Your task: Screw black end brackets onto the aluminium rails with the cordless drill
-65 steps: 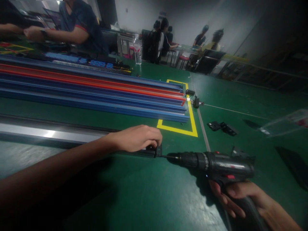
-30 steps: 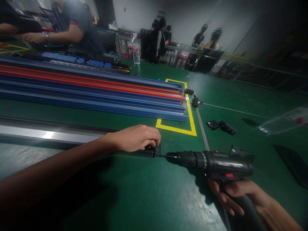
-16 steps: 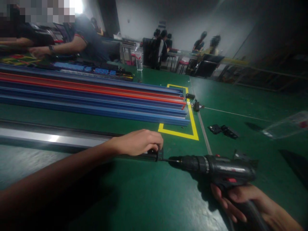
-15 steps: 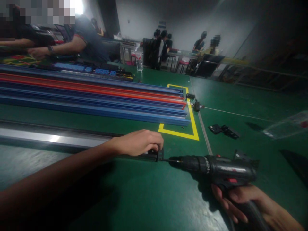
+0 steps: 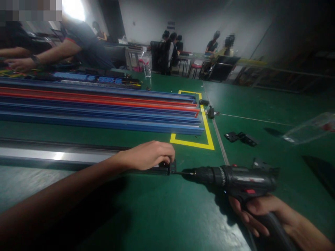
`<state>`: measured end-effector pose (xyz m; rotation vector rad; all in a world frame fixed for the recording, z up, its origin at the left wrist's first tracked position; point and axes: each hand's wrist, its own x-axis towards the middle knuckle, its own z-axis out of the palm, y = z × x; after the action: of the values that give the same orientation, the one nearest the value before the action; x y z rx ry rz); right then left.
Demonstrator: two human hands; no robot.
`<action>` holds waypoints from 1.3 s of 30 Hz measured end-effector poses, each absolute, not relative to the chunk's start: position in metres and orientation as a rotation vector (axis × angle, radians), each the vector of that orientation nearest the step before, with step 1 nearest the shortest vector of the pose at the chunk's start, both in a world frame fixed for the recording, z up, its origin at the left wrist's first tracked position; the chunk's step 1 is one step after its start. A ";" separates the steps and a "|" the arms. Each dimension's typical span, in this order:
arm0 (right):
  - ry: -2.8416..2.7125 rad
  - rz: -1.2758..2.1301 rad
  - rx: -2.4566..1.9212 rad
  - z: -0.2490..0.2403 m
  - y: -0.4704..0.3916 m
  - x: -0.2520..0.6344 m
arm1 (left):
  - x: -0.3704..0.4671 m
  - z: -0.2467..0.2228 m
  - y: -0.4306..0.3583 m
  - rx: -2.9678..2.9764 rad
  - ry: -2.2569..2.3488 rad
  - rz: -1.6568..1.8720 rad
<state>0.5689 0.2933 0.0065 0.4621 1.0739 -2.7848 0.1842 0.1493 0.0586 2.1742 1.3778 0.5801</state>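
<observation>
My right hand is wrapped round the handle of a black power drill at the lower right. The drill lies level and points left, and its long thin bit reaches a small black end piece. That piece sits at the right end of a long silver and black metal profile. With curled fingers my left hand grips the black end piece from above. The hand hides part of the piece and the profile's end.
Blue profiles and red profiles lie beyond, ending inside a yellow tape outline. Black brackets, a clear bottle and an upright bottle are on the green table. Other people sit or work farther back.
The whole view has shifted slightly. Both hands keep their holds, with the bit still at the end piece. A person's arm at the upper left has moved left.
</observation>
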 end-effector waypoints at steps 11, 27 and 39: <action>1.058 -2.788 0.459 0.006 0.292 0.570 | 0.183 0.058 0.149 2.180 1.379 0.547; 1.094 -2.756 0.487 0.010 0.291 0.568 | 0.184 0.058 0.150 2.173 1.391 0.556; 1.132 -2.780 0.572 0.007 0.290 0.570 | 0.183 0.058 0.150 2.177 1.381 0.555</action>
<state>0.5697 0.2896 0.0066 0.5718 1.1316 -2.7798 0.1834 0.1498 0.0580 2.1774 1.3809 0.5550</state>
